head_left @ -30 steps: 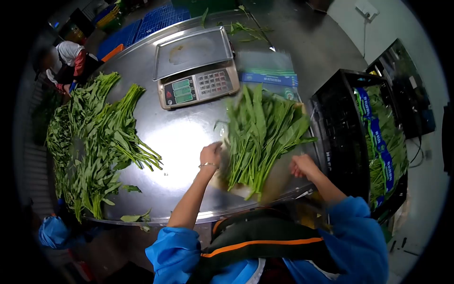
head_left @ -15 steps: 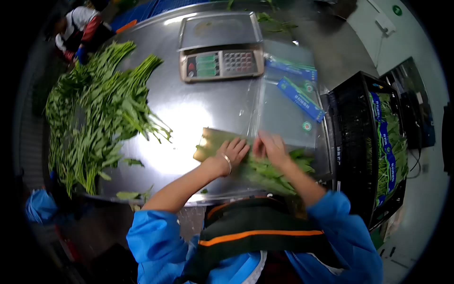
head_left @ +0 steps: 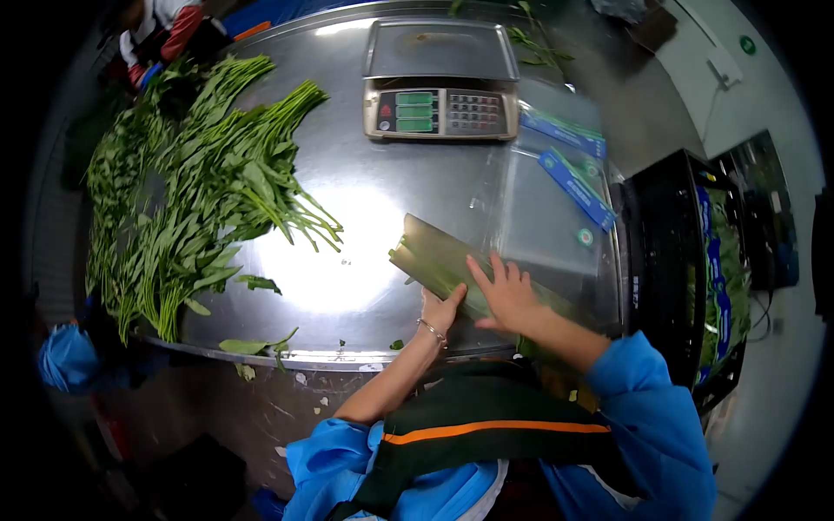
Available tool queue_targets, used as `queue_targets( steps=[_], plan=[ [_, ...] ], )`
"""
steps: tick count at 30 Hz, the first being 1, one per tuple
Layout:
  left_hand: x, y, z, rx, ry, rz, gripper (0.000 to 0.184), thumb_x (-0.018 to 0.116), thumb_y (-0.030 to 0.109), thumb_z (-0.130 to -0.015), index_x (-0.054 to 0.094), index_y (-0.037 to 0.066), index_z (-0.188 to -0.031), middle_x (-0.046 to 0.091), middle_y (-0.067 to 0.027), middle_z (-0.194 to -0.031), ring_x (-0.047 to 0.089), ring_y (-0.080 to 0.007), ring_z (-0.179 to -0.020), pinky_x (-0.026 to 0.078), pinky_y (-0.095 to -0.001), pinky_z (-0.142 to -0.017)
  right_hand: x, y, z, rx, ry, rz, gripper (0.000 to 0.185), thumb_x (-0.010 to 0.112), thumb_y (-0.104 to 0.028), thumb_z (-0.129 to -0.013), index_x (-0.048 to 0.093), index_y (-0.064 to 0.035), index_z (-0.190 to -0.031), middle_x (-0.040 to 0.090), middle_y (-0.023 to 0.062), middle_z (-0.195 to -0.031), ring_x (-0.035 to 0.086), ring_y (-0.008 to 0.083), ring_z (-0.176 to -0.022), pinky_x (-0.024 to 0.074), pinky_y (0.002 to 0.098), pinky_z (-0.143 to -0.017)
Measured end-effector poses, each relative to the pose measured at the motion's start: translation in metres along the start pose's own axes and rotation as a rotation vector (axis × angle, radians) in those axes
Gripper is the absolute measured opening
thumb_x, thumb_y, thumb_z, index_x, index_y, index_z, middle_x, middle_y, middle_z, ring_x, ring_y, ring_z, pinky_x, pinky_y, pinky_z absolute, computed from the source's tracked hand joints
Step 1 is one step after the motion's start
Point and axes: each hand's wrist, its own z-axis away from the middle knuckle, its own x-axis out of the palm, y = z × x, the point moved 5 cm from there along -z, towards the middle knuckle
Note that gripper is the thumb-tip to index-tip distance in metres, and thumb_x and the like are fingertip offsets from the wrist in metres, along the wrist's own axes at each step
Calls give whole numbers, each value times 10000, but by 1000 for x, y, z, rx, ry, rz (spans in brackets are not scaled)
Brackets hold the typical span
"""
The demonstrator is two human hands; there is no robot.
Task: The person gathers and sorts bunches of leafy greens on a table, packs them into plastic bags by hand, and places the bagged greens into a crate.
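Observation:
A bundle of leafy green stalks in a translucent wrap [head_left: 432, 249] lies slantwise near the table's front edge, its leafy end blurred and partly behind my right forearm. My left hand [head_left: 445, 311] grips its near side, thumb on top and the other fingers mostly hidden. Across the top of the wrap, my right hand [head_left: 511, 298] rests with its fingers spread. Clear bags with blue headers [head_left: 578, 189] lie just beyond it.
A digital scale [head_left: 441, 113] stands at the back. Loose leafy greens [head_left: 234, 182] cover the metal table's left side, near another person [head_left: 165, 35]. At right, a black crate [head_left: 665, 260] holds packed greens [head_left: 725, 269]. Leaf scraps [head_left: 256, 346] lie along the front edge.
My left hand has moved from on top of the wrap to its near side. My right hand has opened out and now lies on the wrap. The bundle is more tilted. The view has shifted.

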Motion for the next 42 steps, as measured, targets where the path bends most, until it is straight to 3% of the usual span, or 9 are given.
queue_targets(
  steps=[3, 8, 11, 14, 18, 30, 33, 37, 42],
  plan=[
    [0, 45, 6, -98, -145, -377, 549, 646, 293, -810, 438, -70, -1167, 600, -143, -958, 599, -242, -821, 479, -350, -724, -34, 26, -3, -20, -158, -261, 962, 682, -151, -735, 27, -263, -1430, 368, 275, -1234, 505, 435, -1001, 447, 472, -840],
    [90, 84, 0, 1157, -752, -862, 197, 636, 231, -777, 640, 90, -915, 617, -114, -867, 581, -290, -770, 469, -365, -737, -94, 92, 93, 109, 324, -449, 849, 661, -119, -741, 164, -216, -1422, 432, 221, -1240, 489, 373, -1087, 424, 420, -899],
    [104, 25, -63, 1030, -1071, -1095, 111, 644, 200, -751, 660, 98, -789, 613, -108, -799, 571, -280, -786, 457, -387, -748, -88, 108, 162, 312, 520, -626, 808, 683, -67, -705, 266, -115, -1395, 404, 174, -1323, 450, 311, -1159, 360, 367, -970],
    [97, 42, -111, 733, -598, -956, 97, 660, 182, -740, 646, 88, -759, 588, -103, -746, 567, -277, -754, 462, -370, -706, -50, 100, 223, 537, 550, -774, 807, 693, -24, -679, 301, -81, -1381, 447, 153, -1280, 451, 285, -1168, 356, 342, -973],
    [128, 32, -39, 1093, -800, -1010, 136, 660, 191, -746, 639, 63, -787, 590, -116, -751, 569, -288, -727, 467, -390, -675, 4, 66, 259, 541, 414, -815, 781, 708, -50, -687, 329, -97, -1368, 451, 151, -1280, 449, 279, -1170, 352, 356, -991],
    [225, 64, 42, 907, -761, -796, 172, 597, 184, -803, 553, 25, -853, 565, -149, -884, 526, -328, -875, 418, -394, -763, 53, 102, 157, 606, 591, -971, 787, 712, -211, -716, 299, -93, -1375, 395, 193, -1305, 452, 315, -1136, 367, 367, -951],
    [202, 59, 27, 973, -312, -658, 377, 666, 260, -752, 526, 19, -1005, 532, -166, -1021, 489, -355, -975, 362, -422, -861, 71, 137, 130, 898, 832, -1101, 860, 672, -350, -748, 181, -107, -1411, 357, 214, -1317, 449, 330, -1111, 369, 392, -937],
    [183, 33, -9, 269, -42, -690, 1114, 771, 467, -615, 143, -93, -1345, 315, -317, -1299, 366, -373, -1207, 240, -449, -1027, 72, 162, 129, 1041, 597, -1768, 971, 593, -557, -757, 39, -118, -1423, 327, 208, -1323, 458, 319, -1064, 377, 395, -904],
    [147, 47, 23, 40, -351, -558, 1016, 705, 471, -702, 159, -122, -1321, 507, -307, -1111, 541, -352, -1023, 423, -359, -893, 137, 157, 127, 764, 393, -1663, 562, 527, -524, -831, 606, -11, -1048, 632, 130, -931, 588, 195, -856, 413, 259, -817]
  ],
)
